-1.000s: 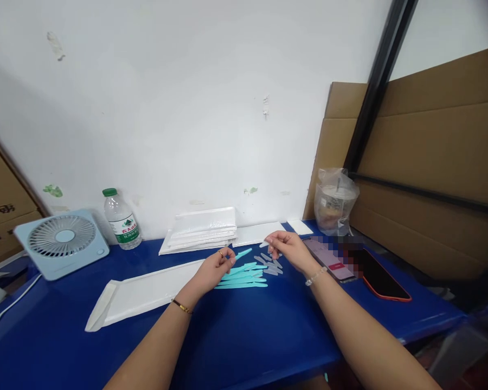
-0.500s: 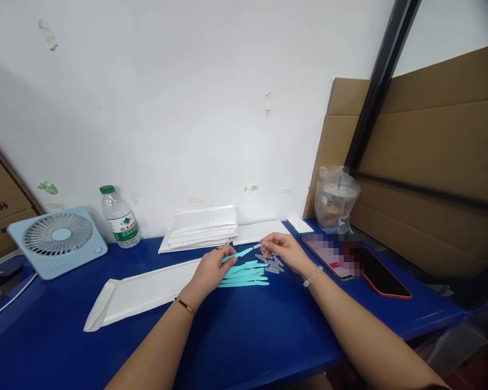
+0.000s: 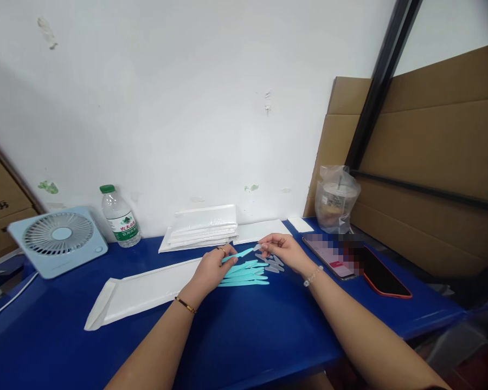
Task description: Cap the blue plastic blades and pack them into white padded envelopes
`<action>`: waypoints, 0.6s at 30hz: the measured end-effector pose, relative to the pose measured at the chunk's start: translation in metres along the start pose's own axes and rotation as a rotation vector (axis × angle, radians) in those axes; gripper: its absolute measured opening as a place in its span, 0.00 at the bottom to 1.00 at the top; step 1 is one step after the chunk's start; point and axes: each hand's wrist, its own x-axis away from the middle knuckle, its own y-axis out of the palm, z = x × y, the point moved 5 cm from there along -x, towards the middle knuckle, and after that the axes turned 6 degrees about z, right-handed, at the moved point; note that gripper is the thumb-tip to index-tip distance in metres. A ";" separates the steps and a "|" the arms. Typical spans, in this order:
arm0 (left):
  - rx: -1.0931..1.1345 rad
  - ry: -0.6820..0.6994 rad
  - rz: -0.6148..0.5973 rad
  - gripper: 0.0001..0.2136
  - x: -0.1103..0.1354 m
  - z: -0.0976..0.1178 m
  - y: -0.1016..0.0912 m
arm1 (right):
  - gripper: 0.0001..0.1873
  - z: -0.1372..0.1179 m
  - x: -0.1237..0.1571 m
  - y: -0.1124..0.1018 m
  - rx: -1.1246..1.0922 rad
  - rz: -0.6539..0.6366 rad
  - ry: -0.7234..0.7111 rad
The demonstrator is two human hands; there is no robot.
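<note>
My left hand (image 3: pixel 212 266) is closed in a pinch on a turquoise eyebrow razor (image 3: pixel 243 253), its blade end pointing right. Between the fingertips of my right hand (image 3: pixel 283 250) is a small translucent blade cap (image 3: pixel 256 247), which meets the tip of that razor; whether it is seated over the blade is too small to tell. Below my hands lies a bunch of turquoise eyebrow razors (image 3: pixel 246 278), roughly side by side. Several loose translucent caps (image 3: pixel 275 264) are scattered just right of them, partly under my right hand.
A white padded mailer (image 3: pixel 146 290) lies at left, with stacked white packets (image 3: pixel 203 227) against the wall. A fan (image 3: pixel 61 234) and water bottle (image 3: pixel 121 219) stand farther left. At right are two phones (image 3: pixel 329 257) (image 3: pixel 386 273), a bagged cup (image 3: pixel 336 200) and cardboard (image 3: pixel 439 141).
My right hand has shifted slightly left, bringing the cap to the tip of the razor. My left hand and the things on the table stay in place.
</note>
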 end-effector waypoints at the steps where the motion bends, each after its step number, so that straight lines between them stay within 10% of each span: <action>1: 0.001 0.002 -0.004 0.11 0.000 0.001 0.000 | 0.15 0.001 0.000 0.001 0.004 -0.013 0.004; 14: -0.054 0.095 -0.013 0.10 0.003 0.014 0.007 | 0.18 0.009 0.005 0.024 -0.044 -0.130 0.067; 18: -0.172 0.090 0.213 0.17 0.001 0.015 -0.007 | 0.16 0.011 -0.004 0.007 -0.088 -0.004 0.034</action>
